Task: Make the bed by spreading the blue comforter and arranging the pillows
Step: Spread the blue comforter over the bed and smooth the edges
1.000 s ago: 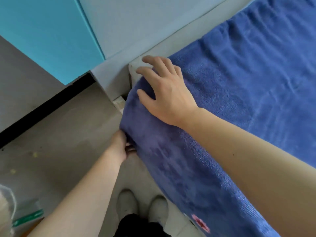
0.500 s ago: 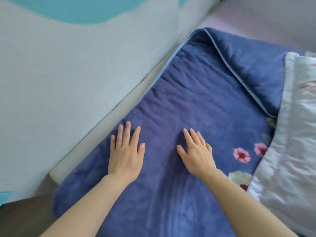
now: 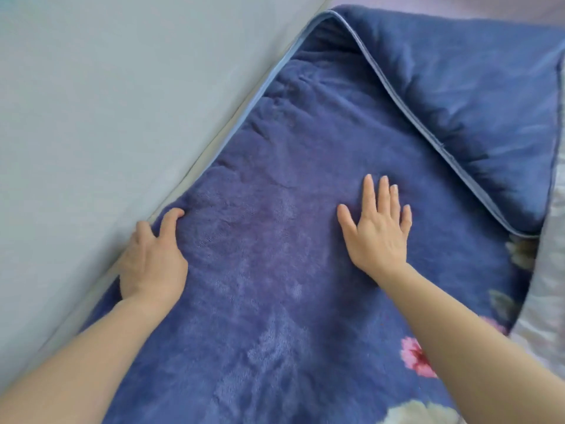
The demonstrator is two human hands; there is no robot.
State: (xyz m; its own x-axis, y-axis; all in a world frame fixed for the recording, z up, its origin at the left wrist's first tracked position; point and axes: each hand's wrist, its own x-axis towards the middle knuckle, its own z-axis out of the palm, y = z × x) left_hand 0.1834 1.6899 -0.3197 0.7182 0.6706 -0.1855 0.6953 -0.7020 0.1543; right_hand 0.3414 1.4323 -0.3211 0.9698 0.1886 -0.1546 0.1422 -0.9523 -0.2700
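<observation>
A person leans over a bed, both hands working the blue comforter (image 3: 275, 240) that lies spread across it, plush side up, with pink and white printed flowers (image 3: 415, 358) near the right forearm. The left hand (image 3: 153, 258) sits at the fabric's wall-side edge, its grip curled together on that edge, apparently to pull or tuck it along the grey wall panel (image 3: 107, 117) it runs against. The right hand (image 3: 379, 231) rests flat on the middle of the cloth, fingers apart and holding nothing, seemingly pinning or smoothing the pile while the other side is adjusted. The comforter's long axis appears to run from the wearer away toward the upper right, parallel to the wall. At the far end 1 corner (image 3: 458, 96) is folded back, its piped hem crossing diagonally. A pale quilted piece of bedding (image 3: 547, 301) lies along the right margin.
</observation>
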